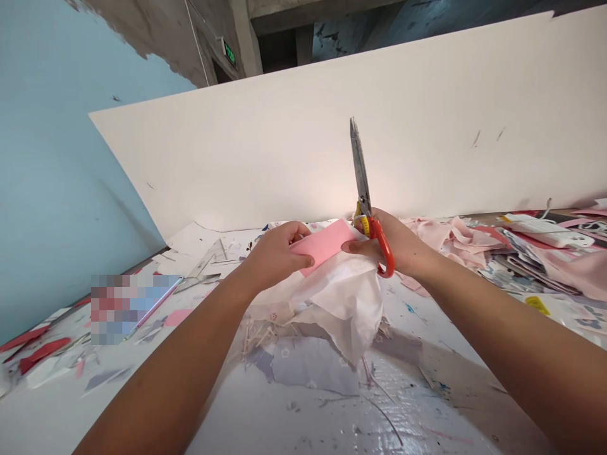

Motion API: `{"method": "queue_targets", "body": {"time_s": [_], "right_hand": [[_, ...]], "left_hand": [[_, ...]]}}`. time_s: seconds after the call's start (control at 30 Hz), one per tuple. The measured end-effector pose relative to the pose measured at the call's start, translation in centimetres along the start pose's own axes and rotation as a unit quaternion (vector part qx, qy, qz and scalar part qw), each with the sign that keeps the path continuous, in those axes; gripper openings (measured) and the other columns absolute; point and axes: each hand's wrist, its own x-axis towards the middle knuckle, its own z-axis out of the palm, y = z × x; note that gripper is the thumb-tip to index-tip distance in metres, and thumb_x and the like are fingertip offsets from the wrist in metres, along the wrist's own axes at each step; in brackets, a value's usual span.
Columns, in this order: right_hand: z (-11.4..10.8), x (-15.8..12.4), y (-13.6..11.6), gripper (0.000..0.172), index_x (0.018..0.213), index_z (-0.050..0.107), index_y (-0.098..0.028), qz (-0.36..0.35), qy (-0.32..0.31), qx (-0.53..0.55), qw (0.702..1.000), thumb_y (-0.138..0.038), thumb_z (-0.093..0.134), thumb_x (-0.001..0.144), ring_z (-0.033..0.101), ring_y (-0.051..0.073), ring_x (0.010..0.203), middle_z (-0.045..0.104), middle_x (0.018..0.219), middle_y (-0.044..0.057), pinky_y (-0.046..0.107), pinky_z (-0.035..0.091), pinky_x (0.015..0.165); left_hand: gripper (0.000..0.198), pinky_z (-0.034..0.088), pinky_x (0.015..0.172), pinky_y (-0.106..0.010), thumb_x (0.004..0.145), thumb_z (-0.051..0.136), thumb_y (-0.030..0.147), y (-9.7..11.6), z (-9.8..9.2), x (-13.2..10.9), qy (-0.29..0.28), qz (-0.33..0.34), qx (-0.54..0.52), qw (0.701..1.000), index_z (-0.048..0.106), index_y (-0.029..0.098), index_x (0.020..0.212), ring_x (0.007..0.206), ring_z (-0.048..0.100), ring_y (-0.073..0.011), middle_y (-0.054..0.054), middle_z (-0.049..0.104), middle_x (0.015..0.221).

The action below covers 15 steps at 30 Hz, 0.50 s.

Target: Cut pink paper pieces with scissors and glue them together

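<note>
Between my two hands is a folded strip of pink fabric. My left hand pinches its left end between thumb and fingers. At the right end, the thumb of my right hand presses on the strip. Scissors with red and yellow handles also sit in my right hand, blades pointing up and closed. Thin white cloth hangs below the pink strip. Under it on the table lies a pale, flower-printed fabric piece with loose threads.
A white board stands upright behind the table. At the left are a pixelated flat object, a clear ruler and red scraps. Pink cloth, stacked fabric and a white power strip lie at the right.
</note>
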Motion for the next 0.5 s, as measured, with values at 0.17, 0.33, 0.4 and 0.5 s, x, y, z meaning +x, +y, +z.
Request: {"method": "queue_targets", "body": {"time_s": [0.17,0.33,0.4,0.5], "right_hand": [[-0.3,0.0,-0.1,0.037,0.062,0.027,-0.021,-0.008,-0.011,0.001,1.000,-0.025,0.064,0.058,0.026,0.008,0.048,0.027,0.057,-0.006,0.023,0.020,0.045],[-1.1,0.2,0.5,0.036,0.056,0.026,-0.020,-0.020,-0.035,-0.013,0.999,-0.025,0.060,0.062,0.024,0.008,0.048,0.025,0.055,-0.006,0.024,0.017,0.047],[-1.2,0.3,0.7,0.035,0.054,0.025,-0.020,-0.015,-0.036,-0.007,0.999,-0.025,0.059,0.063,0.024,0.008,0.048,0.024,0.054,-0.005,0.025,0.017,0.047],[-1.1,0.4,0.7,0.036,0.052,0.024,-0.019,-0.006,-0.033,0.004,0.999,-0.025,0.057,0.064,0.023,0.008,0.047,0.022,0.053,-0.005,0.025,0.017,0.047]], "left_hand": [[0.017,0.034,0.046,-0.021,0.060,0.056,0.029,-0.2,-0.1,0.1,-0.011,-0.010,0.011,1.000,0.054,0.025,0.077,0.059,0.048,-0.0116,0.003,0.056,0.075],[0.014,0.031,0.044,-0.022,0.060,0.056,0.031,-0.5,-0.1,0.5,0.000,-0.027,0.023,0.999,0.052,0.024,0.071,0.053,0.043,-0.0104,0.002,0.051,0.069],[0.015,0.031,0.043,-0.022,0.060,0.057,0.032,-0.5,-0.1,0.5,0.003,-0.035,0.023,0.999,0.052,0.024,0.071,0.053,0.043,-0.0105,0.002,0.052,0.070],[0.016,0.031,0.043,-0.022,0.059,0.058,0.032,-0.5,-0.1,0.7,0.001,-0.043,0.013,0.999,0.052,0.023,0.071,0.052,0.044,-0.0103,0.002,0.053,0.071]]}}
